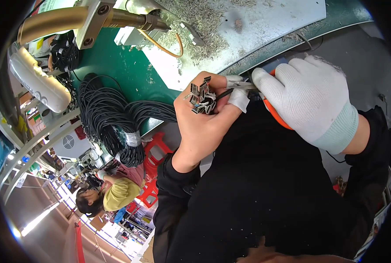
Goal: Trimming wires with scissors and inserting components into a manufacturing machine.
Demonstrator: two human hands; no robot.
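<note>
My left hand (pixel 197 136) is bare, with white tape around the thumb and a fingertip. Its fingers are closed around a bunch of small metal cable connectors (pixel 203 97), whose ends stick out above the palm. Between thumb and forefinger a short black cable end (pixel 224 94) points toward the right hand. A white knitted glove covers my right hand (pixel 307 96), which is shut on orange-handled pliers (pixel 276 115). Their metal jaws reach the taped fingertips of the left hand, at the cable end. Whether the jaws have closed on the cable I cannot tell.
Above the hands, a pale board (pixel 274 30) on the green table (pixel 129 85) carries heaps of small scraps (pixel 204 22). A brass-coloured machine arm (pixel 55 24) overhangs the upper left. A coiled black cable bundle (pixel 103 103) hangs past the edge, near red stools (pixel 156 147). Another person (pixel 121 193) works beyond.
</note>
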